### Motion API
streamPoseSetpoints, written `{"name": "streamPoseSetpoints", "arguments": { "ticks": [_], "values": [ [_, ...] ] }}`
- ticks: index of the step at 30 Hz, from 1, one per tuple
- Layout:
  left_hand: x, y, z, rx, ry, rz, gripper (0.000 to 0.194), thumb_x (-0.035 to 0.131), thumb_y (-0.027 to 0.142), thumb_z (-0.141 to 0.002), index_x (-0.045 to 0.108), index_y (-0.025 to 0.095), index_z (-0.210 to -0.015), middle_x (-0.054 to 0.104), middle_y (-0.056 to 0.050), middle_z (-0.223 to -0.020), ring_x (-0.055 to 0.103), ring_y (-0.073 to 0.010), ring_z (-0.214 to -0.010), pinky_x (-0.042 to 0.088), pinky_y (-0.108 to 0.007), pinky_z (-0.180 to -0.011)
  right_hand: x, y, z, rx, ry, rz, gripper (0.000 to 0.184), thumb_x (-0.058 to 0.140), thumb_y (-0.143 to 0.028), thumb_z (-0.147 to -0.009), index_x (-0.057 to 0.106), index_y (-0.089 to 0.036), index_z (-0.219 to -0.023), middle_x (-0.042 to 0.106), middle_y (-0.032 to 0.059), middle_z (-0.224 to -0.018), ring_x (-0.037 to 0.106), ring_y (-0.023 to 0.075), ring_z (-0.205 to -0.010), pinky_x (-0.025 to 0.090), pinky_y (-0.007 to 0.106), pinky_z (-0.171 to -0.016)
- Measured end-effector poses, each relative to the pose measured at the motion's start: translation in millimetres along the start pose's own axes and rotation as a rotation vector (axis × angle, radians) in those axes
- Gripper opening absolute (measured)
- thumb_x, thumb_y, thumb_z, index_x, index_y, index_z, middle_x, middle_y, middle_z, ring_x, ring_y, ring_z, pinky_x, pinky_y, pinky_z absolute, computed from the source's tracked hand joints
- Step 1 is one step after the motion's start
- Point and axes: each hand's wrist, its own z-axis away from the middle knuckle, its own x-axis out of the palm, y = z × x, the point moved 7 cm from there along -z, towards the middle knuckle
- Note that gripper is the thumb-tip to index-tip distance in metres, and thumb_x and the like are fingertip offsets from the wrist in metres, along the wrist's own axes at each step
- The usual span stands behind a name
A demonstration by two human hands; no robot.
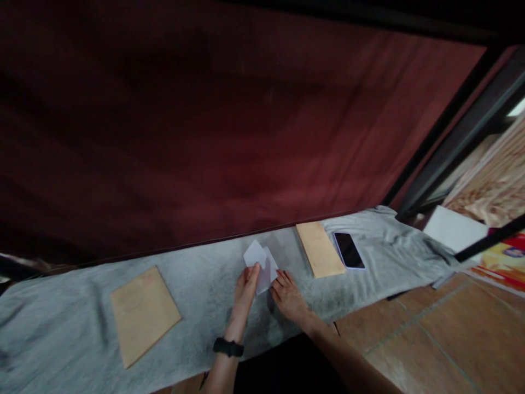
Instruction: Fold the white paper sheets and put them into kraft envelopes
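Observation:
My left hand point(246, 285) pinches a small white piece of paper point(255, 253), with the thumb on top. Beneath and to the right of it lies a second white paper surface point(268, 269); I cannot tell whether it is a separate sheet or a fold of the same one. At its right edge the curled fingertips of my right hand point(289, 295) grip the paper, partly hidden from view. Both hands are just above a grey cloth point(205, 284). A black band point(228, 347) circles my left wrist.
To the left lies a flat brown envelope point(143, 312). Right of my hands are a thicker stack of brown envelopes point(320, 249) and a dark-screened phone point(349, 250). A dark red panel point(246, 137) rises behind the cloth. Tiled floor point(410, 339) shows at lower right.

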Motion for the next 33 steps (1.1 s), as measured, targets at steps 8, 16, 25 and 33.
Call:
{"name": "streamPoseSetpoints", "arguments": {
  "ticks": [8,16,25,33],
  "values": [
    [-9.8,-20.1,-6.7,0.002,0.112,-0.404,0.029,0.055,0.023,-0.089,0.062,0.013,-0.116,0.067,-0.012,-0.111,0.063,-0.024,-0.105,0.049,-0.035,-0.094,1.9,-0.4,-0.1,-0.001,0.001,-0.054,0.039,0.052,-0.017,-0.095,0.059,-0.021,-0.134,0.059,0.0094,-0.141,0.045,0.026,-0.139,0.032,0.05,-0.118],
    [3.0,-19.7,-8.2,-0.056,0.055,-0.514,0.055,0.059,0.021,-0.087,0.044,0.008,-0.139,0.067,-0.017,-0.116,0.066,-0.025,-0.106,0.05,-0.034,-0.088,3.1,-5.1,-6.1,0.03,-0.006,-0.206,0.055,0.053,-0.005,-0.084,0.056,-0.02,-0.136,0.057,0.0106,-0.142,0.045,0.0243,-0.137,0.027,0.049,-0.121],
    [21.0,12.3,27.9,0.26,0.075,-1.013,0.051,0.042,0.003,-0.091,0.047,0.019,-0.139,0.062,-0.012,-0.118,0.064,-0.0228,-0.107,0.052,-0.032,-0.089,1.3,10.1,6.8,0.109,-0.012,-0.465,0.029,0.054,-0.008,-0.081,0.068,-0.02,-0.103,0.067,0.0093,-0.119,0.056,0.0252,-0.123,0.033,0.051,-0.117],
    [42.6,50.9,74.6,0.625,-0.048,-1.257,0.041,0.047,0.006,-0.092,0.052,0.015,-0.132,0.059,-0.011,-0.114,0.062,-0.0234,-0.1,0.055,-0.036,-0.083,-8.1,49.9,23.7,0.581,0.203,-1.293,0.041,0.071,-0.041,-0.079,0.067,-0.028,-0.118,0.069,0.0043,-0.124,0.062,0.0272,-0.118,0.045,0.048,-0.108]
  ]
}}
